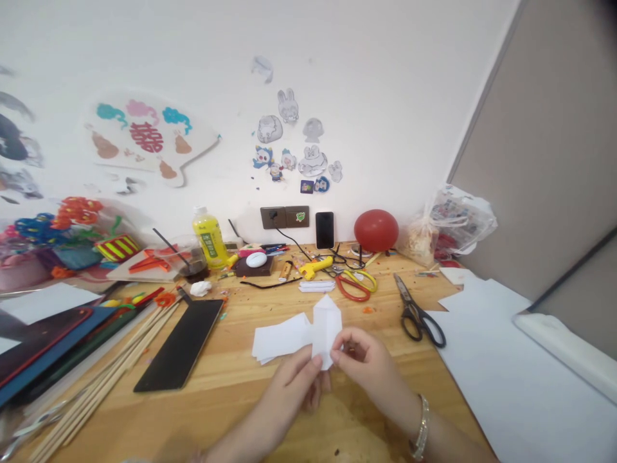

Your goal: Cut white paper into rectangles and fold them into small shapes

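Note:
A small white paper piece (326,328), folded to a point at its top, stands between my two hands near the middle of the wooden table. My left hand (297,379) pinches its lower left edge with the thumb in front. At the lower right edge, my right hand (364,360) pinches it between thumb and fingers. A bracelet circles my right wrist. Just left of the folded piece lie some flat white paper sheets (282,337), partly behind it. Beyond it rests a small stack of narrow folded papers (317,286).
Black-handled scissors (418,314) and large white sheets (511,360) lie at the right. Behind are red-and-yellow scissors (355,285), a yellow glue gun (315,267), a red balloon (376,230) and a yellow bottle (210,238). A black tablet (180,344) and wooden sticks (108,373) lie left.

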`<state>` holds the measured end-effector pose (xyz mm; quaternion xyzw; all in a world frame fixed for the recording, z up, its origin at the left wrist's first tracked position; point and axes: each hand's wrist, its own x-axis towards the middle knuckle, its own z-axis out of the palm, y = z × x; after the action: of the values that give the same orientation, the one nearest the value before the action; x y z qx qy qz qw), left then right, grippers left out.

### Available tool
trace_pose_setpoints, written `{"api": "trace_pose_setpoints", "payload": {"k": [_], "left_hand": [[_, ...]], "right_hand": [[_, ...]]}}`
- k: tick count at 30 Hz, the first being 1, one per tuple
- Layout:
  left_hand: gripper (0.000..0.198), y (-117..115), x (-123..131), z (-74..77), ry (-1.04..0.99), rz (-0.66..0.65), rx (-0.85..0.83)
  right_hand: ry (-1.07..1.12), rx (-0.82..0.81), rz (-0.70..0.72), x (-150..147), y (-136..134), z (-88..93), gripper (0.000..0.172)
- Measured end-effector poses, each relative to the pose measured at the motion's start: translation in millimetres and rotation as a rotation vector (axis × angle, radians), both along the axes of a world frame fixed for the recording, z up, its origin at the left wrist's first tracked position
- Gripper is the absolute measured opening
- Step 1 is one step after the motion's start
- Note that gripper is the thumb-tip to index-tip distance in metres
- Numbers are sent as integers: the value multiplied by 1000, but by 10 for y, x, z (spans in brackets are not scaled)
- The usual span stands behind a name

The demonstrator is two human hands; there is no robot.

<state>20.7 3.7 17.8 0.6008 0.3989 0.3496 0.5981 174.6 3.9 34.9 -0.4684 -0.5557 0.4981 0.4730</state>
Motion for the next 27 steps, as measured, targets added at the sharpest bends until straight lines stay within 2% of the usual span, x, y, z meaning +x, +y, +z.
{"api": "trace_pose_setpoints", "payload": {"k": [5,13,27], "left_hand": [[40,20,1,35,72,76,13],[42,20,48,59,119,98,27],[38,-5,90,31,105,101,-18]], "right_hand": [[-25,6,-28,14,10,36,11],[-8,-8,-44,5,42,-59,12],[-33,18,-72,-31,21,-61,6]]}}
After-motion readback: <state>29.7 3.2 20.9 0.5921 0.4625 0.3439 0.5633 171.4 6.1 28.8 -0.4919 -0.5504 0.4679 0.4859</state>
